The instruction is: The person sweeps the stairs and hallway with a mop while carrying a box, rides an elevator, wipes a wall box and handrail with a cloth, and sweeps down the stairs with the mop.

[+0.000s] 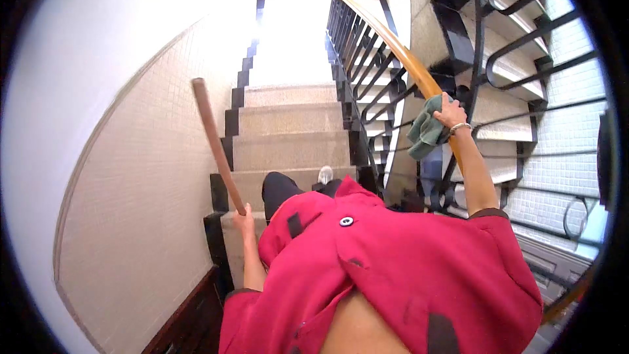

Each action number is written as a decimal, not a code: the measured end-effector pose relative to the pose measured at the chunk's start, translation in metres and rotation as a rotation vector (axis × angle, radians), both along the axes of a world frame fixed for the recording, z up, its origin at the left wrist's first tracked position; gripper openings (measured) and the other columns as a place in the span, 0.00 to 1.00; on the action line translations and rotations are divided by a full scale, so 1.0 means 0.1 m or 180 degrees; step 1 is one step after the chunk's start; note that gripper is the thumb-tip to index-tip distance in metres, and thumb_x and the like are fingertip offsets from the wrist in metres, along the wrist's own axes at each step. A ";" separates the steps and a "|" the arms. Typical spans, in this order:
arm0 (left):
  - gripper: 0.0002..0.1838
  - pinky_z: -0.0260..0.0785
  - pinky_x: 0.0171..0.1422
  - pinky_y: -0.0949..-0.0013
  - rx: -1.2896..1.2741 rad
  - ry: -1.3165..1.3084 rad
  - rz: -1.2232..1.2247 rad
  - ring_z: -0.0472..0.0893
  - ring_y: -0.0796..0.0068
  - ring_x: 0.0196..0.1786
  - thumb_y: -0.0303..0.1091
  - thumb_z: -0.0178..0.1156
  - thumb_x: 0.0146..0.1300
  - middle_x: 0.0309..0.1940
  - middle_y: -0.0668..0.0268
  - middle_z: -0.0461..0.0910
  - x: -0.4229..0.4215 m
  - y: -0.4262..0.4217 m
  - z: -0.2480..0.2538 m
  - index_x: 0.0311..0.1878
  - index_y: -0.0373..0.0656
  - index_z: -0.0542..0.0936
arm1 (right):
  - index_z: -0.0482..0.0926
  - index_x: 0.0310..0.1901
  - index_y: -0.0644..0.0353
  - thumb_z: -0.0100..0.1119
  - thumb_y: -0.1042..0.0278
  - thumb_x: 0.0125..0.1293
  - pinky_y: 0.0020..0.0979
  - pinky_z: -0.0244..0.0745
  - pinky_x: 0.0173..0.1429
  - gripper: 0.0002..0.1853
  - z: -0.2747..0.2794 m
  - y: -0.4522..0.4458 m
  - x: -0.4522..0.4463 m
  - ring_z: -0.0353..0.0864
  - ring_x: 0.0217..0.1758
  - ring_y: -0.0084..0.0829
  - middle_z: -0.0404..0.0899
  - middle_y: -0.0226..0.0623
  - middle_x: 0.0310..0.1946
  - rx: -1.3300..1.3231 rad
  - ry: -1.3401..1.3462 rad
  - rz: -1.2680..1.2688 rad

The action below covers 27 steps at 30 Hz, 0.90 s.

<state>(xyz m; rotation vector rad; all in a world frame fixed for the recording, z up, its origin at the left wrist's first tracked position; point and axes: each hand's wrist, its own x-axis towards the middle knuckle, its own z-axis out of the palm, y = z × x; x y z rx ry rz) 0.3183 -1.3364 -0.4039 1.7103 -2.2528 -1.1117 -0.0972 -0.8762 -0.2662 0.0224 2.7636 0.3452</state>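
My left hand is wrapped round a brown wooden stick, whose far end points up and to the left. On the right, my right hand presses a green cloth onto the wooden handrail of the staircase. The cloth drapes over the rail and hangs down on its left side. A bracelet is on the right wrist.
Stone steps lead down ahead to a bright landing. A tiled wall runs along the left. Black metal railings stand under the handrail, and another flight of stairs lies to the right.
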 end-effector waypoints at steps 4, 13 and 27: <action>0.16 0.62 0.29 0.62 0.0358 -0.0219 -0.0443 0.74 0.67 0.24 0.40 0.57 0.49 0.17 0.59 0.73 -0.42 0.16 -0.41 0.21 0.34 0.70 | 0.51 0.58 0.49 0.52 0.48 0.46 0.47 0.66 0.47 0.37 -0.37 -0.25 -0.66 0.69 0.46 0.53 0.63 0.56 0.47 -0.0249 0.0002 0.0052; 0.13 0.60 0.24 0.68 0.0731 0.0168 -0.0444 0.67 0.77 0.19 0.33 0.59 0.46 0.13 0.67 0.67 -0.71 -0.16 -1.57 0.19 0.37 0.67 | 0.48 0.60 0.53 0.52 0.52 0.47 0.44 0.65 0.50 0.39 -1.32 -0.65 -1.94 0.68 0.49 0.51 0.63 0.56 0.48 -0.0007 -0.0100 0.0005; 0.09 0.59 0.25 0.69 0.0616 -0.0542 0.0163 0.63 0.77 0.20 0.29 0.55 0.48 0.14 0.68 0.65 -1.51 -0.55 -2.88 0.21 0.35 0.67 | 0.51 0.60 0.53 0.53 0.51 0.47 0.42 0.64 0.53 0.38 -2.78 -1.45 -4.22 0.65 0.53 0.48 0.60 0.49 0.54 0.0037 -0.0237 -0.0414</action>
